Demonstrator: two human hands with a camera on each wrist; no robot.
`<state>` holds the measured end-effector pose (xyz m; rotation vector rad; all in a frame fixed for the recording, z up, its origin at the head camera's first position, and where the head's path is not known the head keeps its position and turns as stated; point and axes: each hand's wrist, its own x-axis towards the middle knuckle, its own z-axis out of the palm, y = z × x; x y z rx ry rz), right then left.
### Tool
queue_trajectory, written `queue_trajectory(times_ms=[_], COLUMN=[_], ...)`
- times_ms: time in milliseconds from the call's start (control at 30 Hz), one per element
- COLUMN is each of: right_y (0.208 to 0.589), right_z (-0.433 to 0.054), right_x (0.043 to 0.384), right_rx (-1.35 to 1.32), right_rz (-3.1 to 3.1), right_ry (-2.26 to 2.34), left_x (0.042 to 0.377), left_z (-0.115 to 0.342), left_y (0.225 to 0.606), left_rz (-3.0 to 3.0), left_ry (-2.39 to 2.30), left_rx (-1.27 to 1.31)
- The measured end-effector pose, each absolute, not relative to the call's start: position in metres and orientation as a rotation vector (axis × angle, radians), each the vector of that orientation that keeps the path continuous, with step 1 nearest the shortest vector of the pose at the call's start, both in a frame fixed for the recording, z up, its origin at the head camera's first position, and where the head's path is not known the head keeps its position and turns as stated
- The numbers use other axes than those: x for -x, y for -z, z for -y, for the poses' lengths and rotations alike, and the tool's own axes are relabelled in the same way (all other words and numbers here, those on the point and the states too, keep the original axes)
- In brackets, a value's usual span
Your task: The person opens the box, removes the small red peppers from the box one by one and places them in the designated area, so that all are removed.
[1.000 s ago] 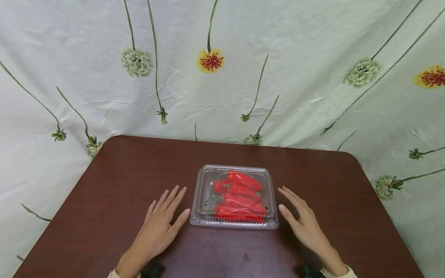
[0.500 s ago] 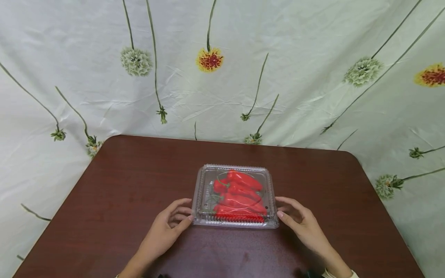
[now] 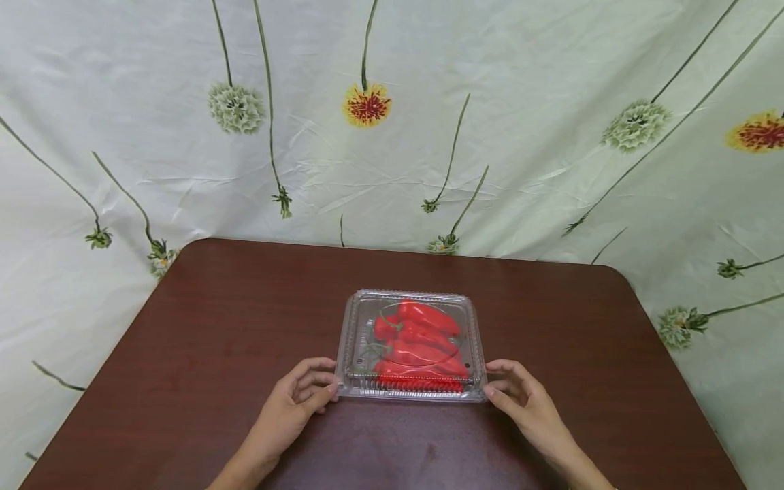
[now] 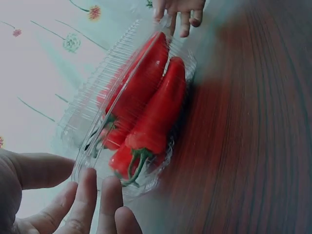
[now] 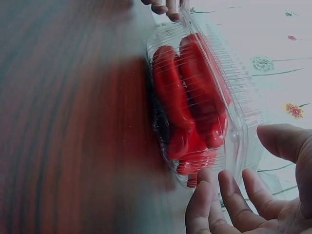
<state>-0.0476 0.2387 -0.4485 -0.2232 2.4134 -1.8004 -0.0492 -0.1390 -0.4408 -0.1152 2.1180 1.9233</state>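
Observation:
A clear plastic clamshell box (image 3: 367, 390), lid down, lies flat on the table. Inside are several long red peppers (image 3: 422, 352) with green stems. At the box's front left corner, my left hand (image 3: 292, 403) pinches the rim, thumb above and curled fingers below; the left wrist view shows its thumb (image 4: 46, 169) against the edge. My right hand (image 3: 531, 412) holds the front right corner likewise, its fingers (image 5: 239, 204) beneath the rim in the right wrist view. Whether the right thumb presses the rim is hard to tell.
The dark reddish-brown tabletop (image 3: 257, 292) has rounded back corners. Behind and beside it hangs a pale cloth (image 3: 533, 122) printed with dandelions and yellow-red flowers.
Both hands, earlier spread with straight fingers on either side, have moved in to the box's front corners and curled at its rim. The box stays about where it was.

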Motion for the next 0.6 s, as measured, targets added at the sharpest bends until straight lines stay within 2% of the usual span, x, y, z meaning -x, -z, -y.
queue_trajectory(times_ms=[600], right_y=[0.4517], right_z=[-0.2359], right_x=[0.0485], right_rx=[0.155], right_rz=[-2.311], right_ry=[1.813], left_x=[0.0471], left_z=[0.1366], left_y=[0.4431], left_rz=[-1.976], left_ry=[-2.013], left_rx=[0.139])
